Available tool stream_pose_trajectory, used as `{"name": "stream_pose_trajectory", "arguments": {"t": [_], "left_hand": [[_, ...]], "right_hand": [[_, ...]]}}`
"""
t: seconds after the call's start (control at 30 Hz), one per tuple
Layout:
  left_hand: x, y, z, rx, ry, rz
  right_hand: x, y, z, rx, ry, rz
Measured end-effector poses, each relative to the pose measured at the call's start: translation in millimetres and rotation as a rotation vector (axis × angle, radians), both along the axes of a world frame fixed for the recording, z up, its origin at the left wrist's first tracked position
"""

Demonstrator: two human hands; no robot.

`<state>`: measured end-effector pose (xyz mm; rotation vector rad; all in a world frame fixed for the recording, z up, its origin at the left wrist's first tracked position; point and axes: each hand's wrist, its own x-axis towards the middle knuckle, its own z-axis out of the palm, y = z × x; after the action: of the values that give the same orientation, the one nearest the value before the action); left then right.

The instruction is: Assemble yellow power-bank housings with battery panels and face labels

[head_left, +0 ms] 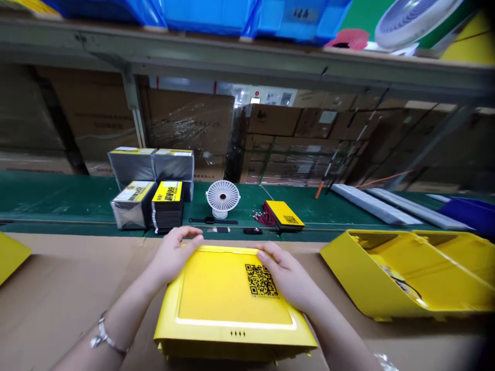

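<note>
In front of me a yellow plastic casing [232,288] lies on the cardboard-covered bench, its flat top bearing a black QR code and a row of small dark marks near the front edge. My left hand [180,252] grips its far left corner, thumb lying on the rim. Around the far right side curls my right hand [288,278], its thumb on top beside the QR code and partly covering it. The undersides of both hands' fingers are hidden behind the casing.
Open yellow casings [371,283] with wires inside stand at the right. Another yellow piece [11,257] shows at the left edge. Behind are stacked printed panels [168,206], a white fan [223,198], a yellow QR-coded panel [284,215] and a watch [211,220]. Blue bins [209,15] line the shelf above.
</note>
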<state>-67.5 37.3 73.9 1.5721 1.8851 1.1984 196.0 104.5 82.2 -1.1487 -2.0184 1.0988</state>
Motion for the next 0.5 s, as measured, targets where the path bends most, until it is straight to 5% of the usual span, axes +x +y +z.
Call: {"name": "stream_pose_trajectory", "arguments": {"t": [0.23, 0.4, 0.5], "left_hand": [[-98.5, 63.3, -20.4, 0.188, 0.377, 0.322], [-130.3, 44.3, -32.6, 0.253, 0.532, 0.312], [-132.7, 23.4, -28.2, 0.342, 0.56, 0.315]], "right_hand": [[-2.6, -4.8, 4.9, 0.01, -0.021, 0.013], [-0.6, -9.3, 9.7, 0.011, -0.072, 0.012], [1.6, -10.5, 10.5, -0.025, -0.048, 0.023]]}}
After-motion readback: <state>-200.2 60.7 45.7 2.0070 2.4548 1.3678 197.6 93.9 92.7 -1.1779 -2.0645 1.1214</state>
